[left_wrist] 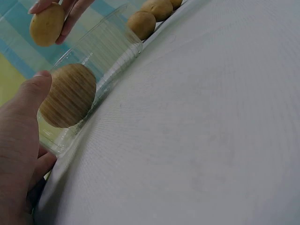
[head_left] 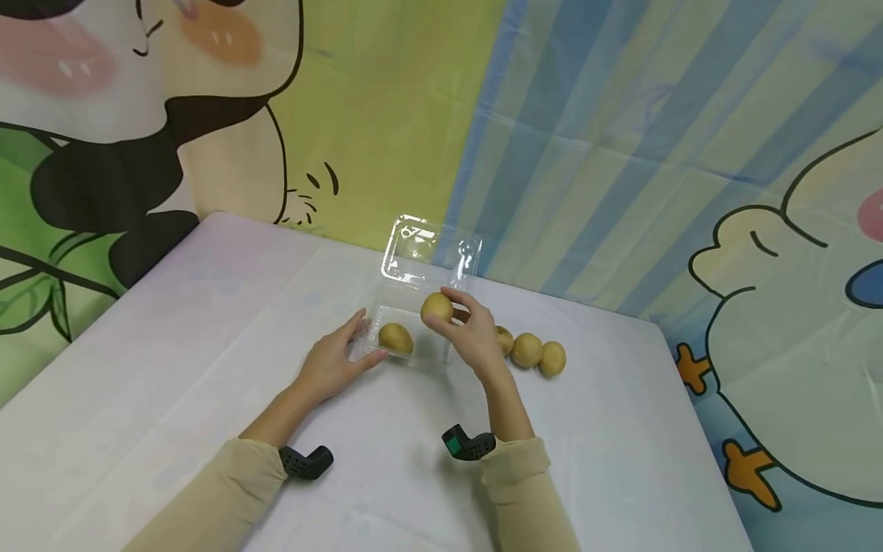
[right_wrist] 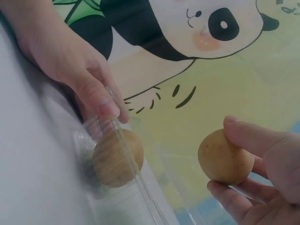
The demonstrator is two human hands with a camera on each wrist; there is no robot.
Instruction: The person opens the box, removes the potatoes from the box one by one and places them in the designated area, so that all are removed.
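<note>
In the head view a clear plastic clamshell box [head_left: 429,354] stands on the table with its lid [head_left: 431,249] raised at the back. One round, yellow-brown fruit [head_left: 395,338] lies in the left part of the box. My left hand [head_left: 333,360] grips the box at its left end, the thumb at the near rim [right_wrist: 108,107]. Over the right part of the box, my right hand [head_left: 471,331] pinches a second such fruit [head_left: 437,307] between thumb and fingers. The right wrist view shows this held fruit [right_wrist: 225,157] apart from the box.
To the right of the box, three more yellow-brown fruits [head_left: 527,350] sit in a row on the white tablecloth [head_left: 386,460]; the right hand partly covers the nearest one. A cartoon-printed curtain [head_left: 386,115] hangs behind the table, close to the raised lid.
</note>
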